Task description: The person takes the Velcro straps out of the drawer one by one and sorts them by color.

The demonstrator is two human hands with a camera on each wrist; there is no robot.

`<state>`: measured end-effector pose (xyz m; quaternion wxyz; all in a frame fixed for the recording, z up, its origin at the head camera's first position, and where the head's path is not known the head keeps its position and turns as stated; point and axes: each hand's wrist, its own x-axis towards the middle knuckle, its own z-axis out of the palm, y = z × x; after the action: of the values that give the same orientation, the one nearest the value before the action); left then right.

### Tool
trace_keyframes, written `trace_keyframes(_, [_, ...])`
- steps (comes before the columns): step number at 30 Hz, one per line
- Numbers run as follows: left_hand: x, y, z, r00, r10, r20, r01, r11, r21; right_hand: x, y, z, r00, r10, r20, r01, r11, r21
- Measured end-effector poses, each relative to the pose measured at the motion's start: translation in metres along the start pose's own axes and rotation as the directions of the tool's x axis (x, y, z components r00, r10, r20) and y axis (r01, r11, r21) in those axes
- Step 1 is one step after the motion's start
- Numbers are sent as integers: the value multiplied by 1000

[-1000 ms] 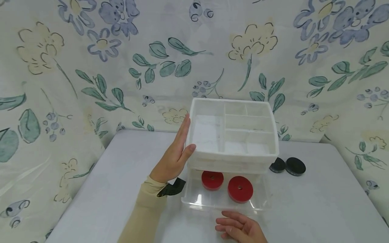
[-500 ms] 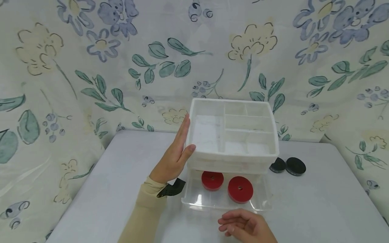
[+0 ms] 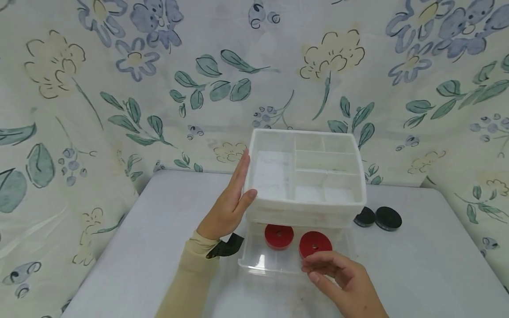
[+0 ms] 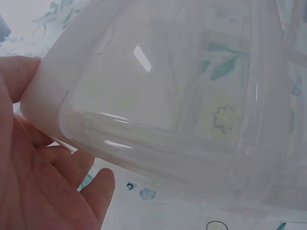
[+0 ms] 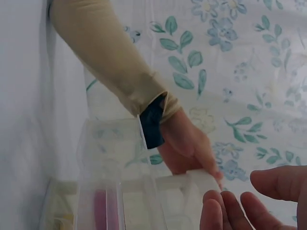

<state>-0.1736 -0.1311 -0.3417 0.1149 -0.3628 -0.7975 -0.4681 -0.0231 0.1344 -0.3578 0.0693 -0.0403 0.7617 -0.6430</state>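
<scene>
A white desk organizer [image 3: 273, 174] with a divided top stands on the table. My left hand [image 3: 226, 207] lies along its left side, fingers straight and thumb at the front corner. In the left wrist view the thumb and fingers touch the edge of the organizer's translucent body [image 4: 158, 96]. Below the top, a clear drawer [image 3: 254, 258] is pulled out. Inside it lie two flat red discs with small centre holes, a left disc [image 3: 278, 240] and a right disc [image 3: 312, 240]. My right hand [image 3: 350, 280], loosely bent and holding nothing, hovers at the drawer's front edge and overlaps the right disc.
Two round black discs lie right of the organizer: a nearer one [image 3: 365, 217] partly hidden behind it and a whole one [image 3: 388, 219]. Floral cloth [image 3: 278, 66] hangs behind and beside the white table [image 3: 429, 265].
My right hand has moved up and right from below the drawer to its front edge, the gap between thumb and fingers growing. The left hand, organizer and discs stay in place.
</scene>
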Motion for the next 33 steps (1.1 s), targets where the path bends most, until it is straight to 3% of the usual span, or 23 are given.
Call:
trace_keyframes(6, [-1, -2, 0, 1000, 12, -2, -12, 1000, 9, 11, -1, -7, 986, -143, -84, 129, 980, -154])
trace_keyframes(11, [-1, -2, 0, 1000, 18, -2, -18, 1000, 5, 21, 1, -15, 976, -209, -68, 185, 949, -256])
trace_keyframes(22, [-1, -2, 0, 1000, 17, -2, -17, 1000, 9, 38, 10, -27, 932, -361, -3, 314, 813, -491])
trace_keyframes(26, [0, -2, 0, 1000, 13, -2, -13, 1000, 3, 41, 11, -28, 942, -335, 30, 297, 788, -539])
trace_keyframes(33, [0, -2, 1, 1000, 7, 0, -7, 1000, 2, 48, 7, -28, 979, -165, 117, 202, 775, -599])
